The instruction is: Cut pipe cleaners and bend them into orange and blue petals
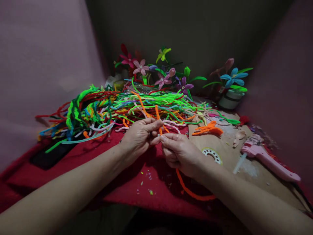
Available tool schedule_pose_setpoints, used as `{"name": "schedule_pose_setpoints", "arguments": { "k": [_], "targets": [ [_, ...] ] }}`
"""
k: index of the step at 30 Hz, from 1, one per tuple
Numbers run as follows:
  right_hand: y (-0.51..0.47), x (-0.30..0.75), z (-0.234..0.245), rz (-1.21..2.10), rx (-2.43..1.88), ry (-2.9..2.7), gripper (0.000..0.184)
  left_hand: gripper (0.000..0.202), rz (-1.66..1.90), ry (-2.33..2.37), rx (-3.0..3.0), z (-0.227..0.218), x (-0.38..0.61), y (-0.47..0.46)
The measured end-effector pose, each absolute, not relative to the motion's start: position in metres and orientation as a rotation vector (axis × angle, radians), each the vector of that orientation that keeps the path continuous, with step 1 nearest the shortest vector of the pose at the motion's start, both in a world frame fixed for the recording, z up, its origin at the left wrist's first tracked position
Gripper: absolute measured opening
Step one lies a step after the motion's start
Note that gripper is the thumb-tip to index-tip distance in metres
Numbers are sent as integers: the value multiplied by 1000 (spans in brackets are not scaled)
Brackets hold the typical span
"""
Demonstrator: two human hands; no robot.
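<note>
My left hand (140, 135) and my right hand (178, 151) meet at the middle, above a red cloth (97, 163). Both pinch the same orange pipe cleaner (158, 119). Its short end sticks up between my fingers. Its long tail runs under my right hand and curls on the cloth lower right. Just beyond my hands lies a big tangle of pipe cleaners (117, 107) in green, red, orange, blue and white.
A wooden board (246, 163) at right carries folded orange pieces (209, 128), a pink glue gun (266, 158) and a white ring (212, 154). Finished pipe-cleaner flowers (162, 76) stand at the back; a white pot (230, 98) holds a blue flower. Pink walls close in on both sides.
</note>
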State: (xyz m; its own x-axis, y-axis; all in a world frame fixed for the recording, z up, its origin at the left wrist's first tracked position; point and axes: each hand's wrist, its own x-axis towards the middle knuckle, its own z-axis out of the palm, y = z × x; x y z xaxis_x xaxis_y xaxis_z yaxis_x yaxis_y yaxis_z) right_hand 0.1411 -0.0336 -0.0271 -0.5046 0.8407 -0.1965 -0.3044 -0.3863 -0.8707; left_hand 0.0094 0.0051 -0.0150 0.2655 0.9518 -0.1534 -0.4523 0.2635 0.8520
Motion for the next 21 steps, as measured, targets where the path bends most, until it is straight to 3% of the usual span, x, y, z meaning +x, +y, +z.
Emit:
{"name": "schedule_pose_setpoints", "arguments": {
  "k": [9, 13, 21],
  "targets": [
    [-36, 142, -30, 1922, -877, -1120, 21, 15, 1271, 579, 712, -5, -7, 16],
    [-41, 133, -25, 1717, -1090, -1308, 23, 25, 1214, 532, 697, 9, -16, 19],
    [-50, 144, -25, 1338, -1345, -1575, 25, 32, 1461, 571, 600, 37, -57, 38]
  ]
}}
